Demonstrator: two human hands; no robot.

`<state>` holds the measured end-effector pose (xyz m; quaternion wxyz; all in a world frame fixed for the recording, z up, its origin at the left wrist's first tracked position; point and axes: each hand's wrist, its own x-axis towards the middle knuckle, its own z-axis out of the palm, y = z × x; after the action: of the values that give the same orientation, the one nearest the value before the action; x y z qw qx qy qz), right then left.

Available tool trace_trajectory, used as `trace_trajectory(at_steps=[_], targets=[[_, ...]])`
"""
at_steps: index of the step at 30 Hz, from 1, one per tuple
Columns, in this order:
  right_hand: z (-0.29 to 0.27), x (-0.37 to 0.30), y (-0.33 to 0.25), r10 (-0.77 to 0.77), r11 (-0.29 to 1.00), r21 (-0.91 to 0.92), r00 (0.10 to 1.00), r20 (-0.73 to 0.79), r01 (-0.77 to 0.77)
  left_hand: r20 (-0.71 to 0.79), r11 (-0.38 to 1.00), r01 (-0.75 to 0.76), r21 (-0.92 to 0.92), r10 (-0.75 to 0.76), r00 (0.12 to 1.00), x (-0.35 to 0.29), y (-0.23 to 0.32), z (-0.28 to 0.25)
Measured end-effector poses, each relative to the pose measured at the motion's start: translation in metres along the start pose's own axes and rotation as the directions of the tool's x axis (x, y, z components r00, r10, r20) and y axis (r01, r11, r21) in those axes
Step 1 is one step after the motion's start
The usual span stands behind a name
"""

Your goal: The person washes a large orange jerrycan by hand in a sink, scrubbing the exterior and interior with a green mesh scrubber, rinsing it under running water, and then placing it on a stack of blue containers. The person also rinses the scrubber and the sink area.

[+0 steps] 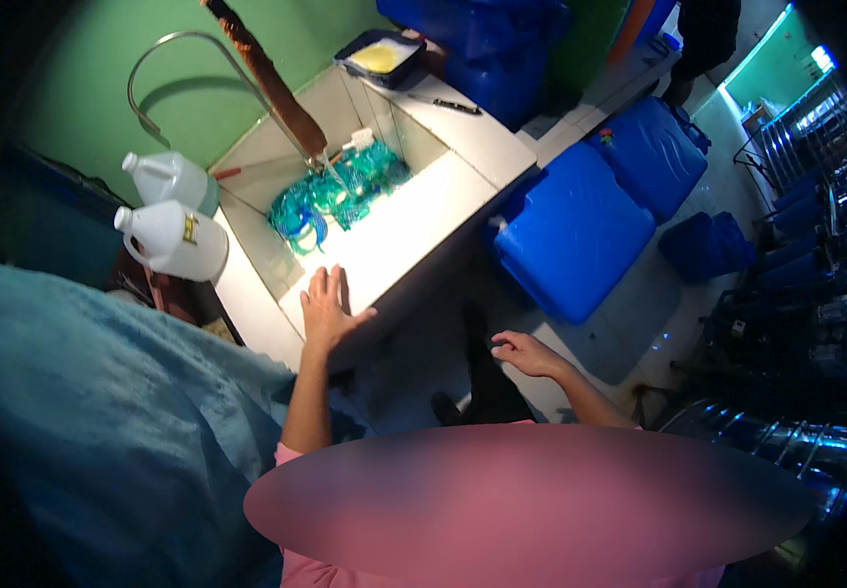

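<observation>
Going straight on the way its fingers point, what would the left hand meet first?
The left hand would likely meet the teal plastic items in the sink; its height above them is unclear.

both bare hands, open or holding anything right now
Left hand: open and spread, empty, at the white tiled sink.
Right hand: loosely open, nothing visible in it.

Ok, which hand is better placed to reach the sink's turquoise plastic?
Probably the left hand: it's at the near rim of the sink; the right hand is farther off, outside it.
</observation>
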<state>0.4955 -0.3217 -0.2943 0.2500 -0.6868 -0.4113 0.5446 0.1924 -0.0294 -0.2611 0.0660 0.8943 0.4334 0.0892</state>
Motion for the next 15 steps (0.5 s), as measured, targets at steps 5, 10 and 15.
trace_trajectory(at_steps=[5, 10, 15], targets=[[0.073, 0.032, 0.052, 0.126, 0.989, 0.056, 0.976, 0.18, -0.138, 0.116, 0.997, -0.069, -0.037, 0.073, 0.991, 0.008, -0.013, -0.008], [0.107, 0.131, 0.124, 0.451, 0.722, 0.485, 0.868, 0.21, -0.493, -0.041, 0.97, -0.236, -0.061, 0.233, 0.972, 0.056, 0.017, 0.003], [0.152, 0.291, 0.219, 0.565, 0.505, 0.831, 0.817, -0.114, -0.233, -0.115, 0.976, -0.165, -0.142, 0.15, 0.982, 0.069, 0.031, 0.026]])
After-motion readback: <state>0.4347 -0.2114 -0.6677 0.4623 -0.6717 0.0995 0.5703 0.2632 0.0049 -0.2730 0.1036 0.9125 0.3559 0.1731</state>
